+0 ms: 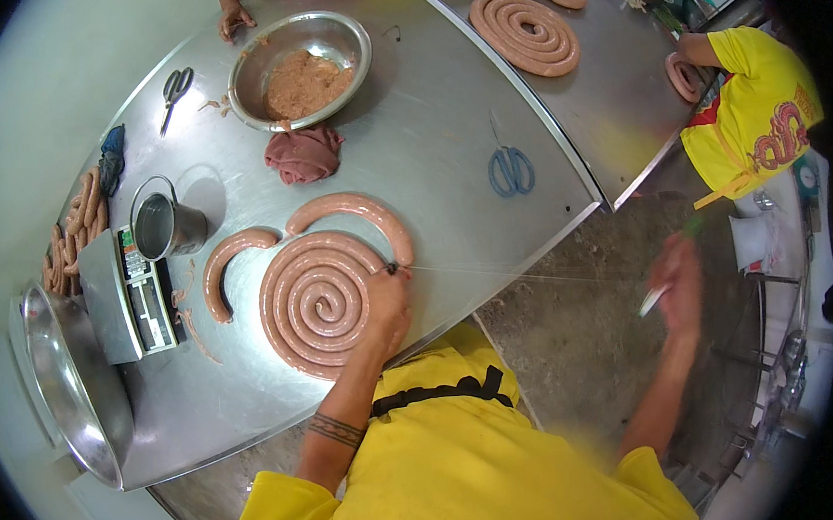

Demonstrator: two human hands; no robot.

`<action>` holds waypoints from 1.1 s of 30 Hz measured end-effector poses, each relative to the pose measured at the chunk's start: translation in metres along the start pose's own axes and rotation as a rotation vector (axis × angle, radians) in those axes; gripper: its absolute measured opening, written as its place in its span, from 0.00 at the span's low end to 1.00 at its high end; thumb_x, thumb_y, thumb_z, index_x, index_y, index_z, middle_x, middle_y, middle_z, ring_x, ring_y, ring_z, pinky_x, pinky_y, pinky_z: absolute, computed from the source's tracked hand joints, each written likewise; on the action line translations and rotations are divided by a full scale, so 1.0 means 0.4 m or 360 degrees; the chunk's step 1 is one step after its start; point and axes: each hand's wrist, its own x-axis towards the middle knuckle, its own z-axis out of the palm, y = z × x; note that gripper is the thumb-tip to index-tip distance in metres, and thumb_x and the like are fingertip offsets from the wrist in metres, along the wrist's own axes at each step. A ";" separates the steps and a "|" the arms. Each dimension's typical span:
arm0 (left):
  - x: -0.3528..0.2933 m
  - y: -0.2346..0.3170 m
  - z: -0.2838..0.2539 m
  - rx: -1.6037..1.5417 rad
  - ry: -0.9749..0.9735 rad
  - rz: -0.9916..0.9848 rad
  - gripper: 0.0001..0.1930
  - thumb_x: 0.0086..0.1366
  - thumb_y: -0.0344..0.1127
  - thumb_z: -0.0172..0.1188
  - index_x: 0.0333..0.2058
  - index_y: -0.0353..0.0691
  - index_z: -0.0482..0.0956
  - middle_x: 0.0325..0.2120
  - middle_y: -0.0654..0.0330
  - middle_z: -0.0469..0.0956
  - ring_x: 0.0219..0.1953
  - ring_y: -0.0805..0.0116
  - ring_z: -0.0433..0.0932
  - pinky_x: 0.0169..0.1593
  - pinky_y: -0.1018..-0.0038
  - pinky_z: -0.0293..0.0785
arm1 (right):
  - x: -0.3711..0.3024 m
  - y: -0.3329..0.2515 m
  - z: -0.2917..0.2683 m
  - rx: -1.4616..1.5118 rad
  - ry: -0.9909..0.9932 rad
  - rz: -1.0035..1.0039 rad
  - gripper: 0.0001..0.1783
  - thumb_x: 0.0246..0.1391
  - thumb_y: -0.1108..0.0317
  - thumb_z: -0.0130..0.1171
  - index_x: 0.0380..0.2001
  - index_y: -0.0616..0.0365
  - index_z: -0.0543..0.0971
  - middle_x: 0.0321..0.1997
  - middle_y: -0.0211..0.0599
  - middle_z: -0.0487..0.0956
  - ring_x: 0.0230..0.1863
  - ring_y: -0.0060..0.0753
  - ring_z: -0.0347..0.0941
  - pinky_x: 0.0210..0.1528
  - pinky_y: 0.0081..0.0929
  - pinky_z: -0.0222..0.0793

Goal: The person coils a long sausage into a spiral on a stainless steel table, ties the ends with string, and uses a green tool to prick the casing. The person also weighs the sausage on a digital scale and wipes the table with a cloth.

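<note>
A large spiral coil of raw sausage (285,313) lies on the steel table. My left hand (388,308) is closed at the coil's right edge, gripping the sausage next to a small dark spot. From there a thin pale string (495,272) stretches tight to the right. My right hand (677,280), blurred and held out over the floor, is closed round a string holder (649,302), white at one end and green at the other. Two curved sausage lengths, one at the left (215,279) and one beyond the coil (360,206), lie beside it.
Around stand a steel bowl of minced meat (312,84), red cloth (303,155), metal pail (168,226), scale (124,290) and large basin (68,381). Black scissors (173,95) and blue scissors (510,168) lie apart. Co-workers handle coils (524,32) at a second table.
</note>
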 end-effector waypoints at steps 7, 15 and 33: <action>-0.048 0.044 -0.094 0.0284 0.0148 0.0511 0.06 0.63 0.25 0.53 0.31 0.32 0.79 0.40 0.44 0.80 0.43 0.46 0.76 0.44 0.60 0.71 | -0.061 0.376 0.488 -0.1452 -0.0647 0.0072 0.20 0.66 0.62 0.49 0.59 0.52 0.69 0.49 0.45 0.79 0.45 0.47 0.75 0.47 0.39 0.70; -0.067 0.028 -0.093 -0.0799 0.0121 0.0238 0.06 0.67 0.30 0.55 0.32 0.35 0.77 0.29 0.56 0.74 0.35 0.66 0.71 0.39 0.70 0.68 | -0.061 0.185 0.883 -0.0283 -0.1821 -0.0334 0.13 0.63 0.69 0.54 0.48 0.62 0.72 0.47 0.48 0.75 0.51 0.49 0.74 0.55 0.42 0.69; -0.010 0.044 -0.039 -0.0582 -0.0077 -0.0179 0.10 0.69 0.30 0.51 0.36 0.27 0.78 0.33 0.45 0.80 0.31 0.56 0.78 0.39 0.61 0.76 | -0.104 0.192 0.170 -0.1069 -0.0407 0.0836 0.11 0.68 0.60 0.48 0.47 0.53 0.70 0.25 0.22 0.68 0.19 0.17 0.63 0.21 0.21 0.61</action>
